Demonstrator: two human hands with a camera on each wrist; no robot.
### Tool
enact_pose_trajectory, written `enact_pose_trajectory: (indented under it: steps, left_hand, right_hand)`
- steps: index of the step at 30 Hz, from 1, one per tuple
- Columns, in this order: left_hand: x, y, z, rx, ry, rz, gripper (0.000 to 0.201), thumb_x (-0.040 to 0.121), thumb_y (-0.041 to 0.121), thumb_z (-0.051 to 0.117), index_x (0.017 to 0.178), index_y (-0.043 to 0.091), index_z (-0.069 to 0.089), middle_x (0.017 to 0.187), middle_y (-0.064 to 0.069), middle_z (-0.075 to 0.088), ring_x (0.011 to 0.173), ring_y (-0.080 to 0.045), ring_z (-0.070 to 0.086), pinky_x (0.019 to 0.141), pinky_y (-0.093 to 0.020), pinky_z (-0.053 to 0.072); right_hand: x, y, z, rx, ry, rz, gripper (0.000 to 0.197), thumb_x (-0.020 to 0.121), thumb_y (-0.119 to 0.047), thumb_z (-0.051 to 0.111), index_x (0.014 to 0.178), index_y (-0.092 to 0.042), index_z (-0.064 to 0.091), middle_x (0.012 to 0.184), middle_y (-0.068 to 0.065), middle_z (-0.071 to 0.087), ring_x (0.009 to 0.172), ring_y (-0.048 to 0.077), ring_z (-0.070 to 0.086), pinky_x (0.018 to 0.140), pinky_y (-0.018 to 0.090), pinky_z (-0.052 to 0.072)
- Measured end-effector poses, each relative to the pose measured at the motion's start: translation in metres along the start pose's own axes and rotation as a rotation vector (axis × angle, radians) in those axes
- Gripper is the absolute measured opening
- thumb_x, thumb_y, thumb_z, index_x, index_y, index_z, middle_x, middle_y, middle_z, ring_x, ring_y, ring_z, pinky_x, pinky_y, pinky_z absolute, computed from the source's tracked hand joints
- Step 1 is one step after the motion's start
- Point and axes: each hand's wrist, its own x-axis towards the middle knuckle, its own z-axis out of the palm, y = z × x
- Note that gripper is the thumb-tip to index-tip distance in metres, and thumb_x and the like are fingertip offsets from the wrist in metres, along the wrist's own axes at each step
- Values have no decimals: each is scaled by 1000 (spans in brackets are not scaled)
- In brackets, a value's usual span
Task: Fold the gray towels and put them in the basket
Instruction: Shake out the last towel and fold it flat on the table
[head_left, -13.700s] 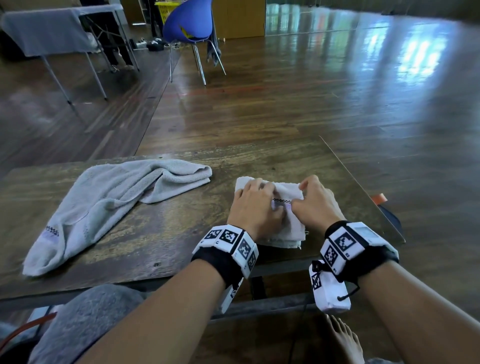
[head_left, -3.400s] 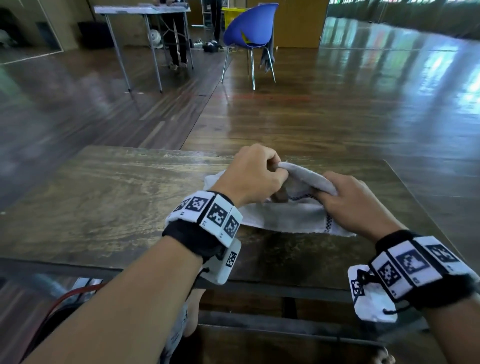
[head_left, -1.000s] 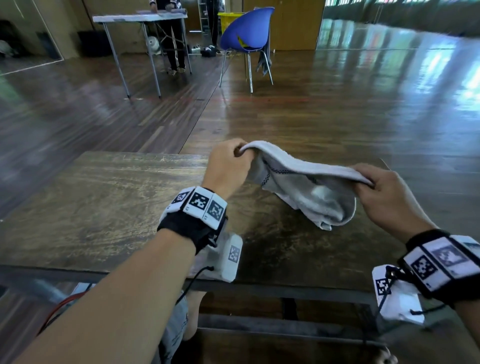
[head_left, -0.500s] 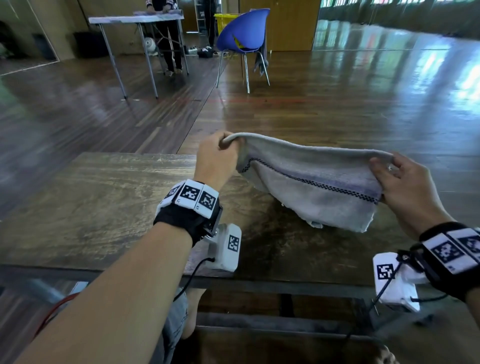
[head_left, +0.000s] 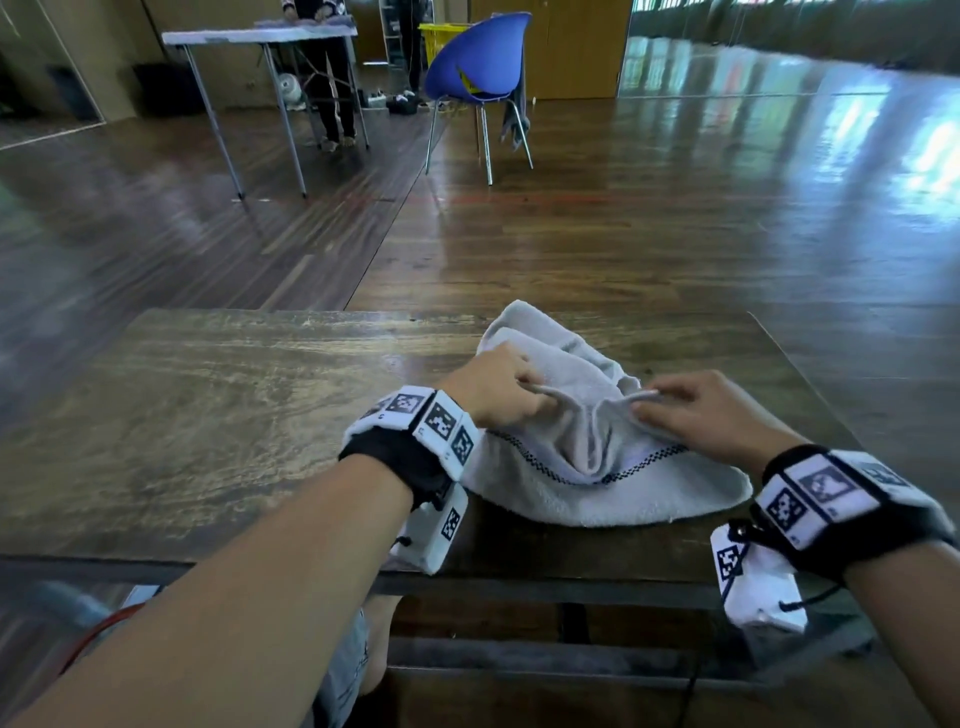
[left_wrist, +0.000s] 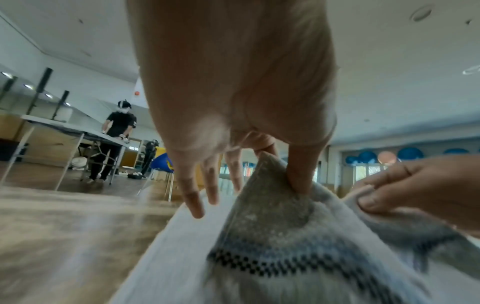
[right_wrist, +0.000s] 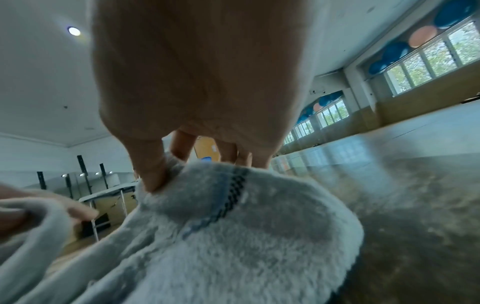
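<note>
Two hands: both on one gray towel (head_left: 597, 467), near edge of a worn wooden table (head_left: 208, 431).
Towel: lies bunched on the table's right half; far part rumpled in folds, near part spread flat toward the table's front edge. A dark checkered stripe (head_left: 561, 473) runs across it, sagging in the middle.
Left hand (head_left: 493, 387): thumb and forefinger pinch a raised edge of the towel; the wrist view shows the thumb (left_wrist: 298, 176) pressed into the cloth, the other fingers (left_wrist: 192, 197) hanging straighter beside it.
Right hand (head_left: 711, 415): pinches the same raised edge just to the right; thumb (right_wrist: 153, 174) digs into the pile in the wrist view, fingers curled behind the fold.
Gap between hands: small; cloth dips in a loose trough between the two pinches.
Wrists: each carries a black strap with white marker blocks (head_left: 431, 421).
Basket: cannot tell where it stands.
Background: blue chair (head_left: 478, 67) on a glossy wood floor (head_left: 675, 208); a folding table (head_left: 260, 36) far left with a person standing behind it (left_wrist: 116, 142).
</note>
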Motion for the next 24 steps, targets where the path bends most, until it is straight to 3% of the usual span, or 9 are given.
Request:
enact_pose_trajectory:
  steps: [2,5,8,10,13,16,19,21,24]
  left_hand:
    - [10,-9,14,41,-103,-5,26,90,40,66,76,17,66,108,-2,54,97,-16,54,82,-26,43]
    - [24,-17,26,91,-118,51,37,90,40,65,61,18,67,85,0,62,80,-13,58,70,-27,44]
    - [38,-16,22,87,-135,57,44,87,29,66,48,14,53,64,-1,58,74,-19,62,65,-36,47]
    - [45,-11,14,85,-267,28,32,81,33,70,52,22,66,55,8,61,58,-3,61,58,-30,47]
    - [52,-3,-3,175,-365,-47,27,68,54,72,68,27,76,64,10,69,65,-5,67,63,-28,55]
    - [59,-3,-23,143,47,-7,33,79,29,69,56,8,60,63,-5,58,71,-32,62,58,-31,44]
    - [60,-9,-42,179,660,29,14,87,17,63,76,12,70,100,-7,66,96,-29,62,77,-38,47]
    - [60,-16,-51,100,838,-5,20,93,18,60,103,11,74,124,-9,61,116,-24,54,96,-38,45]
    - [55,-24,-52,-56,903,-99,25,99,25,53,106,13,74,115,-16,62,106,-23,51,90,-27,42]
  right_hand:
    - [5,-3,8,-24,-116,-31,13,87,-44,69,89,-35,78,92,-2,75,88,28,68,83,38,54]
    - [17,-10,21,-98,-167,-107,18,86,-43,73,91,-27,80,98,-8,61,89,4,55,73,14,41]
    - [36,-18,25,-263,-200,-97,27,87,-39,71,83,-13,77,91,4,67,85,17,62,73,34,47]
    - [51,-28,16,-351,-342,-38,32,85,-36,70,82,-5,74,73,8,64,66,18,59,62,32,45]
    - [72,-42,-6,-415,-579,17,18,81,-38,75,72,-24,79,68,1,71,61,10,58,65,29,46]
    - [90,-42,-16,-322,-153,-106,36,85,-32,74,53,-17,66,59,0,62,56,14,53,57,27,39]
    - [99,-41,-18,-182,584,-253,18,89,-25,70,82,-10,76,104,11,65,95,26,59,80,30,44]
    - [104,-37,-26,-116,725,-242,21,91,-29,70,104,-15,79,130,9,58,118,30,54,99,38,44]
    - [110,-23,-40,8,818,-78,27,89,-41,68,110,-26,77,117,5,62,111,31,60,98,40,49]
